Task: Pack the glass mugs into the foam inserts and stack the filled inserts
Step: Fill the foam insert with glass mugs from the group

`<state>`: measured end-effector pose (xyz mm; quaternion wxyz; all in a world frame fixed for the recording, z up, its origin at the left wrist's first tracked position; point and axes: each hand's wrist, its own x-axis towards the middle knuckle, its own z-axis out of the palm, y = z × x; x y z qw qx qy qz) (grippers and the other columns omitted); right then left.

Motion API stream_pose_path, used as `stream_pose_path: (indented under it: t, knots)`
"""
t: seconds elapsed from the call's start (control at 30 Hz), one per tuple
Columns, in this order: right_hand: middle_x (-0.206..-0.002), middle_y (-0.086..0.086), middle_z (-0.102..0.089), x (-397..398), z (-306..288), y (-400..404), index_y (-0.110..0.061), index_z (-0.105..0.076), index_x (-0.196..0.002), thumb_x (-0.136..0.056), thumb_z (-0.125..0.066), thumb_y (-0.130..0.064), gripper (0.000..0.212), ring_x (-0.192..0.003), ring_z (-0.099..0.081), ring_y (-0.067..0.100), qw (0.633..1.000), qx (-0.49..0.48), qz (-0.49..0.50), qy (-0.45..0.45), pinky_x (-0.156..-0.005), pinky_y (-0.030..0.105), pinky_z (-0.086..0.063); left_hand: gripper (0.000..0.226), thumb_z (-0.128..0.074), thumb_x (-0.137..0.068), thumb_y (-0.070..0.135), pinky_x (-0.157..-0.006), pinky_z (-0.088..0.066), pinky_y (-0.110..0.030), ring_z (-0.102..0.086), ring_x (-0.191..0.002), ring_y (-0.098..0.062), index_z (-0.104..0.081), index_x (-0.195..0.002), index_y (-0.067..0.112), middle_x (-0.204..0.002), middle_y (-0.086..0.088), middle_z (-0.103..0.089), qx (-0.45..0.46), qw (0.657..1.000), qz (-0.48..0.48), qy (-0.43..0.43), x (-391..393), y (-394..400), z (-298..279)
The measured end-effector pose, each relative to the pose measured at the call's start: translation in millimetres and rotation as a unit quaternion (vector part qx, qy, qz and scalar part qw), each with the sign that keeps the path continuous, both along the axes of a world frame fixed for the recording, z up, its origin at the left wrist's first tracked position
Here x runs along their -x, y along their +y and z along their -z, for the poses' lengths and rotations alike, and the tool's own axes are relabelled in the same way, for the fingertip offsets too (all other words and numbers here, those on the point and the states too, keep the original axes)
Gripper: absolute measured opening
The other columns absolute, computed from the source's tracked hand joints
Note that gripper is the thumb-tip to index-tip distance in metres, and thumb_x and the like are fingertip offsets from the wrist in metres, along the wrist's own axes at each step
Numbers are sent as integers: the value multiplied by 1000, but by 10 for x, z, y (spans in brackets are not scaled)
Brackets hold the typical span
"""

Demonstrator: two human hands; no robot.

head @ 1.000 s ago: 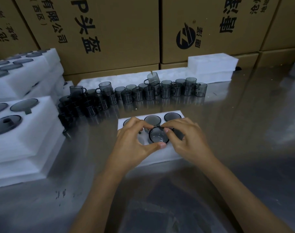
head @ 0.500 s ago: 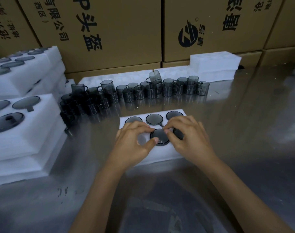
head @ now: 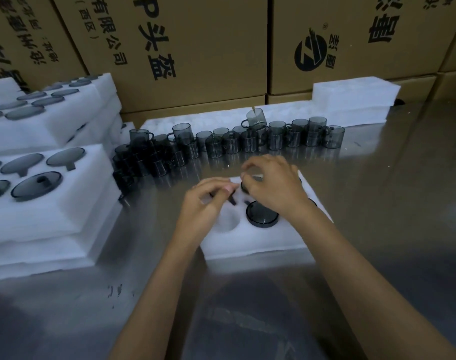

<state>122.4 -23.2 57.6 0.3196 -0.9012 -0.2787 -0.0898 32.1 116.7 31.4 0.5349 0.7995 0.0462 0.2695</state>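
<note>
At the left, filled foam inserts are stacked on the desk, and loose glass mugs are lined up behind the working foam insert. The left hand is held over the insert's left side with fingers curled; whether anything is pinched cannot be told. A seated mug is seen just below the right hand, whose fingers are curled onto another mug in the back row.

Smoky glass mug seated, seemingly inverted, in white foam insert.
</note>
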Motion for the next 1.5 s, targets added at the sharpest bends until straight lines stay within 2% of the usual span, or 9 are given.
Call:
stream_pose_path:
  t: [0.13, 0.33, 0.47, 0.57, 0.83, 1.0, 1.17, 1.37, 1.5]
  knots:
    - [-131, 5, -60, -95, 143, 181, -19, -63, -123, -103, -34, -42, 43, -127, -44, 26, 989, 146, -5, 30, -108, 44, -22, 20, -61, -94, 9, -101, -49, -35, -64, -106, -12, -75, -100, 22, -106, 4, -73, 28, 991, -131, -9, -291, 363, -35]
    - [-126, 5, -63, -145, 208, 222, -18, -64, -123, -102, -27, -43, 50, -121, -48, 25, 986, 168, 13, -2, -108, 46, -22, 51, -64, -88, 15, -103, -46, -41, -56, -120, -33, -51, -138, 11, -133, -16, -57, -133, 955, -220, 149, -1203, 1217, -313]
    - [-124, 4, -64, -166, 218, 245, -19, -65, -123, -101, -25, -44, 51, -119, -47, 24, 984, 175, 14, -7, -108, 45, -21, 61, -62, -91, 23, -113, -34, -48, -36, -136, -40, -39, -148, 24, -146, -19, -42, -256, 910, -232, 229, -1638, 1506, -322]
    - [-125, 4, -63, -178, 225, 247, -18, -63, -123, -101, -26, -44, 51, -120, -46, 24, 985, 174, 16, -5, -107, 46, -21, 45, -62, -93, 27, -105, -43, -48, -49, -126, -40, -53, -137, 25, -136, -18, -54, -297, 893, -248, 231, -1820, 1624, -255]
    - [-126, 2, -63, -197, 226, 239, -20, -63, -125, -100, -27, -44, 50, -121, -45, 23, 988, 153, 6, 16, -108, 45, -19, 14, -70, -89, 32, -86, -52, -40, -62, -100, -31, -66, -93, 19, -102, -9, -67, -250, 931, -238, 118, -1701, 1463, -243]
    - [-126, -5, -64, -243, 129, 177, -30, -49, -135, -98, -46, -45, 40, -125, -49, 19, 994, 47, -12, 95, -102, 37, -18, 15, -76, -84, 20, -86, -50, -40, -57, -93, -16, -66, -95, 17, -101, 1, -64, -234, 958, -163, -15, -1224, 1043, -355]
    - [-137, -12, -53, -269, -29, -16, -35, -39, -146, -95, -61, -36, 56, -127, -50, 15, 963, -174, -63, 198, -106, 38, -40, 77, -83, -79, 28, -100, -39, -20, -49, -120, -6, -41, -141, 45, -121, 19, -55, -206, 972, -102, -45, -570, 404, -350]
    - [-132, -21, -58, 33, -1, -188, -39, -52, -137, -81, -80, -20, 65, -126, -50, -2, 940, -247, -181, 151, -95, 15, -41, 68, -83, -75, 8, -109, -34, -18, -44, -128, -5, -58, -136, 24, -130, 15, -56, -259, 960, -67, -83, -43, 0, -269]
    - [-126, -17, -62, 303, 124, -158, -35, -56, -133, -80, -82, -16, 62, -121, -55, 9, 939, -280, -167, 105, -102, 36, -48, 67, -80, -77, 1, -111, -28, -13, -40, -131, 0, -57, -136, 22, -132, 17, -53, -273, 956, -49, -92, 190, -33, -231]
